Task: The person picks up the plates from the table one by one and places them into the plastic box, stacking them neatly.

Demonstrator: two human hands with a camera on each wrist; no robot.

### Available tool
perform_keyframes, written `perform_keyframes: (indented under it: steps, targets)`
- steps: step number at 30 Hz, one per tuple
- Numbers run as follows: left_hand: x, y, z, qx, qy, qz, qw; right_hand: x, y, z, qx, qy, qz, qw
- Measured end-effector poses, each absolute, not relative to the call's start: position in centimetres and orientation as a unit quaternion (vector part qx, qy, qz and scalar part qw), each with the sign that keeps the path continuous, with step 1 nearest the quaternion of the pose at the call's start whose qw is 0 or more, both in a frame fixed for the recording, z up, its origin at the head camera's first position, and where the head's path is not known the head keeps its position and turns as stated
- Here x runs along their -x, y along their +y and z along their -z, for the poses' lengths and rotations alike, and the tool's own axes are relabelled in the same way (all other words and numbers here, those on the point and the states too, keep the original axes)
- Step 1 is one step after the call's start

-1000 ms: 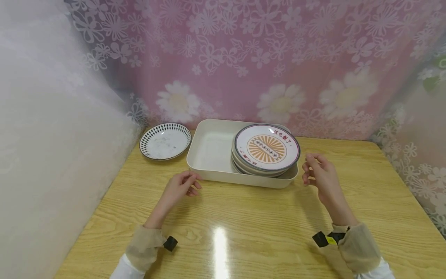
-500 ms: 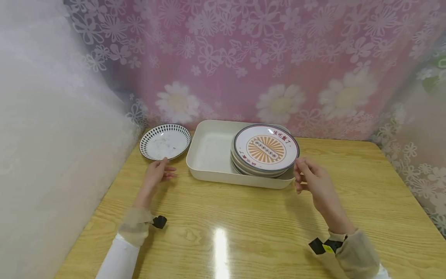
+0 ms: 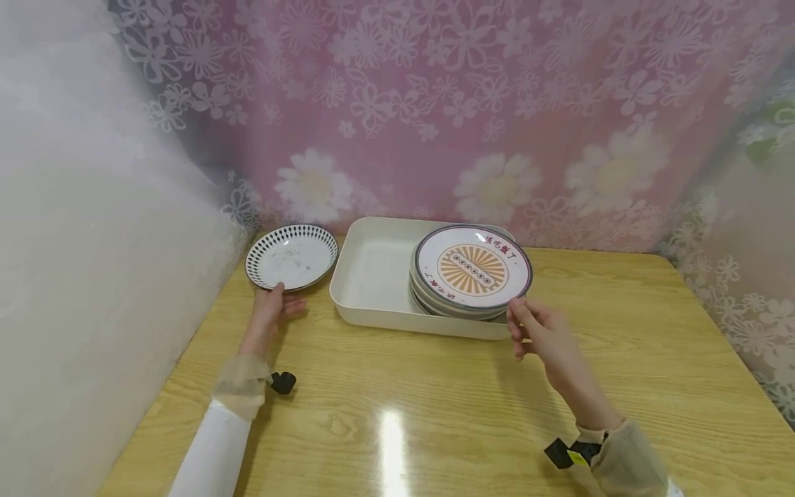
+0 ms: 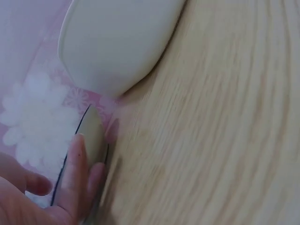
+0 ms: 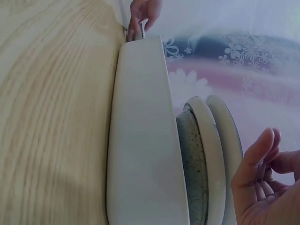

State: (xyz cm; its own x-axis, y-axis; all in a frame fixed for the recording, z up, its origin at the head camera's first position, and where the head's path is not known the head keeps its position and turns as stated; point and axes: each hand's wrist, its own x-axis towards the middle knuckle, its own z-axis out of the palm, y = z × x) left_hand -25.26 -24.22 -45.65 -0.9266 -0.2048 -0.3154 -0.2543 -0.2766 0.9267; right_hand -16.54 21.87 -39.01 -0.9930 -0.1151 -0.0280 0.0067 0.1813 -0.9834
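Observation:
My left hand (image 3: 268,310) is at the near rim of a white plate with black diamond marks (image 3: 292,257), on the left of the table. Its thumb lies over the rim, and its fingers (image 4: 75,173) run along the underside in the left wrist view. My right hand (image 3: 542,331) is at the near right edge of a plate with an orange sunburst and red characters (image 3: 473,269). That plate tops a stack in a cream tray (image 3: 369,276). In the right wrist view, the right hand (image 5: 267,183) has loosely bent fingers with nothing between them.
A speckled grey-green dish (image 5: 193,164) sits low in the stack, leaning out over the tray's wall. The wooden table (image 3: 348,393) reaches back to a pink flowered curtain (image 3: 397,124). A white wall (image 3: 112,207) borders the left side.
My left hand has moved left from the tray's front corner to the diamond-marked plate and put its thumb over the rim. My right hand has shifted left and nearer, to the stack's edge.

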Motion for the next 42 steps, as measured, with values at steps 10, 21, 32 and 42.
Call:
perform_keyframes:
  steps: [10, 21, 32, 42]
  targets:
    - [25.7, -23.9, 45.7, 0.185, 0.516, -0.836, -0.027, 15.6, 20.8, 40.4, 0.059, 0.778, 0.616, 0.108]
    - [25.8, -23.3, 45.6, 0.183, 0.503, -0.842, -0.067, 15.4, 20.3, 41.3, 0.070, 0.780, 0.609, 0.129]
    - [25.3, -24.4, 45.7, 0.176, 0.502, -0.844, -0.072, 15.3, 20.1, 41.5, 0.083, 0.779, 0.608, 0.127]
    - [23.8, -25.1, 44.9, 0.168, 0.526, -0.830, -0.075, 14.8, 20.5, 41.7, 0.076, 0.781, 0.606, 0.134]
